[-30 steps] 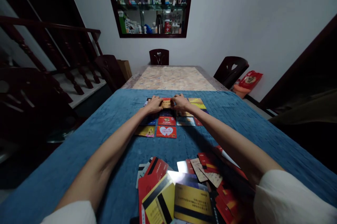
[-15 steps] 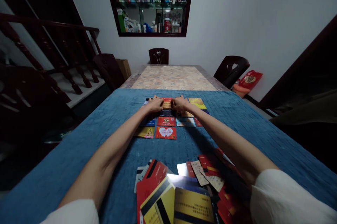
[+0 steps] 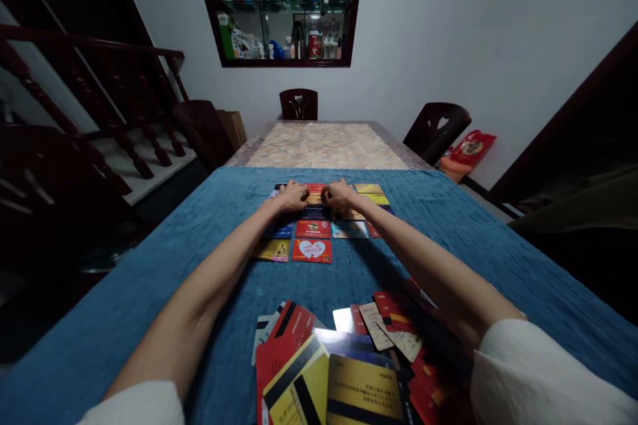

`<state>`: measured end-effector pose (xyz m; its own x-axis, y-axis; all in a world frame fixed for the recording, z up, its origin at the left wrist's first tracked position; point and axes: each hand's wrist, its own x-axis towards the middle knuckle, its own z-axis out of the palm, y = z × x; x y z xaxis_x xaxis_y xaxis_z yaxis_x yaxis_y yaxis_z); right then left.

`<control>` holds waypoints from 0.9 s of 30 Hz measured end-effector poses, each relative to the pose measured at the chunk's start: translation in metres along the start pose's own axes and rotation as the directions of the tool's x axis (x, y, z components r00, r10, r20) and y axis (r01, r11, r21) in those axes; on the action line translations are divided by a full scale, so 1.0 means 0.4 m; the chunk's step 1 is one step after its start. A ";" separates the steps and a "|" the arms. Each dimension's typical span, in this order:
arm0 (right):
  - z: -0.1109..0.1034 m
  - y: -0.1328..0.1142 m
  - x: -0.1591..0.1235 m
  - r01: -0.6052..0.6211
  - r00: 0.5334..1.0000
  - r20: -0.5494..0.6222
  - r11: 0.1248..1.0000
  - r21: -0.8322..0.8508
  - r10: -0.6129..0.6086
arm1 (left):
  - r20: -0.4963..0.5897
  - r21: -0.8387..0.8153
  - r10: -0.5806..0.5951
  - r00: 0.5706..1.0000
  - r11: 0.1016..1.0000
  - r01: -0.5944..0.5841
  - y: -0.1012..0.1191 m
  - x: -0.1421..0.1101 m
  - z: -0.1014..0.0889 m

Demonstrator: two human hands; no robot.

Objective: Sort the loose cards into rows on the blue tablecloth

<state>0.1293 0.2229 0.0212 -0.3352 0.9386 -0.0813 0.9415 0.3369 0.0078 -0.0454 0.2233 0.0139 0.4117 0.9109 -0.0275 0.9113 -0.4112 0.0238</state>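
Two hands (image 3: 293, 197) (image 3: 339, 195), over twenty cards (image 3: 312, 251)

The long rectangular surface (image 3: 331, 145) shows a beige patterned top with a darker border toward its far edge. A wrinkled blue cloth (image 3: 448, 225) covers the nearer part. On it, flat rectangular multicoloured cards (image 3: 312, 229) lie in rows midway between left and right edges; toward the near edge spreads an overlapping heap of red, yellow, gold and beige cards (image 3: 366, 385).

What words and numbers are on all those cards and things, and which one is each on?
None reads clearly.
Red heart card: pink writing, too blurred.
Gold striped card: dark lines of writing, too blurred.
Orange card between the left hand and right hand: marks too small.
Red jar: label too small.
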 end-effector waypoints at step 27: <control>0.000 0.025 -0.230 0.165 0.972 -0.175 0.986 0.023 -0.159 | -0.295 -0.125 0.234 0.926 0.952 -0.280 0.091 -0.262 0.020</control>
<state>0.1696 0.1399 0.0287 -0.4815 0.8714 0.0940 0.8736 0.4858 -0.0288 -0.0554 0.1126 0.0098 0.5916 0.7579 0.2750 0.7507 -0.6422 0.1550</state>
